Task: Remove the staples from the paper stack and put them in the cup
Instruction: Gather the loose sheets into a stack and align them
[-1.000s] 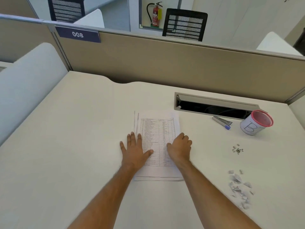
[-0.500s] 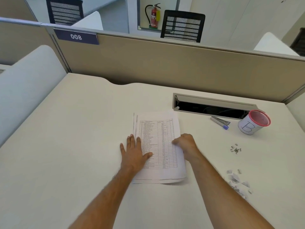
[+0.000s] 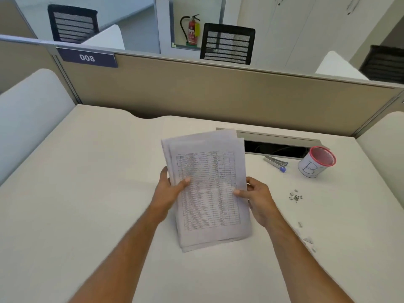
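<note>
Both hands hold the white printed paper stack (image 3: pixel 207 189) tilted up off the pale table (image 3: pixel 87 193): left hand (image 3: pixel 169 193) pinches its left edge, right hand (image 3: pixel 256 199) its right edge, thumbs on top. Sheets are fanned, w/ corners misaligned. Risk: a loose grip lets pages slide apart & drop. The small grey staple pile (image 3: pixel 295 196) lies loose on the table, near the red-rimmed white cup marked "B" (image 3: pixel 317 161) but not in it; a swinging page or forearm could scatter it.

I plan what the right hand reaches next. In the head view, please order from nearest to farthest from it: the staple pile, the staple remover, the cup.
From the right hand:
1. Staple pile, loose on the desk just to its right.
2. Staple remover, farther back, by the cable slot.
3. Cup, back right, marked B.
</note>
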A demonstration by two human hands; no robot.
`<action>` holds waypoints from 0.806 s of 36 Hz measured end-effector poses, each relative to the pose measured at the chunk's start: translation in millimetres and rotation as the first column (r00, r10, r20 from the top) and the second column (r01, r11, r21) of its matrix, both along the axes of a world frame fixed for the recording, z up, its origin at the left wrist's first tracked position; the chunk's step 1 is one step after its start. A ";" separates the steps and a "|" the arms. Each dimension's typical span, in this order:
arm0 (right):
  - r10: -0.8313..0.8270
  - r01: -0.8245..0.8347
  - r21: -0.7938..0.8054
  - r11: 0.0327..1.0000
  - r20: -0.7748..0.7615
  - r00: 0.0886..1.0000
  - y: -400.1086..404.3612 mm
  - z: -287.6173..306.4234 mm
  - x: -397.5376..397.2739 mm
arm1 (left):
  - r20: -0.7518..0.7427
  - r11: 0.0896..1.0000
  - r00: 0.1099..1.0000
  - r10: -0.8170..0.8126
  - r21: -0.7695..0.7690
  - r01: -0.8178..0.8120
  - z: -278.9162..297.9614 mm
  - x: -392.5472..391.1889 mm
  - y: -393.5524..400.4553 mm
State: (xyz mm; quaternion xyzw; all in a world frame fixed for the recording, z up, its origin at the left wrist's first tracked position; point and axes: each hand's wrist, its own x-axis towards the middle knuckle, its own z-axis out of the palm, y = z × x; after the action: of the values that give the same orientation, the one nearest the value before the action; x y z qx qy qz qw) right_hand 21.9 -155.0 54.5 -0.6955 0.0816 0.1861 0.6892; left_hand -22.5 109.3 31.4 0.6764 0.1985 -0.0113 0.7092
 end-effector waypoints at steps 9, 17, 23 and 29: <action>-0.143 0.145 0.010 0.989 0.246 0.959 -12.3 38.2 3.2 | 0.342 0.996 0.940 0.012 0.079 -0.042 73.5 19.7 -49.5; -0.326 0.337 0.009 0.941 0.282 0.902 -19.0 44.0 14.8 | 0.372 0.985 0.928 -0.007 0.163 -0.058 82.2 25.6 -73.5; -0.287 0.300 -0.013 0.954 0.255 0.923 -20.9 42.2 12.2 | 0.332 0.975 0.942 -0.050 0.221 -0.026 63.9 20.2 -77.9; -0.208 0.219 -0.027 0.975 0.218 0.953 -20.2 45.2 8.8 | 0.297 0.962 0.952 -0.082 0.273 -0.002 57.8 17.9 -85.8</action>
State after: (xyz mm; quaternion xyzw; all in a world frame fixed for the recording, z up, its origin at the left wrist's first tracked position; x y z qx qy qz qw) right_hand 30.7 -175.1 99.7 -0.7160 0.0863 0.0323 0.6920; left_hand -4.6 23.5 89.3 0.7641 0.0724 0.1060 0.6322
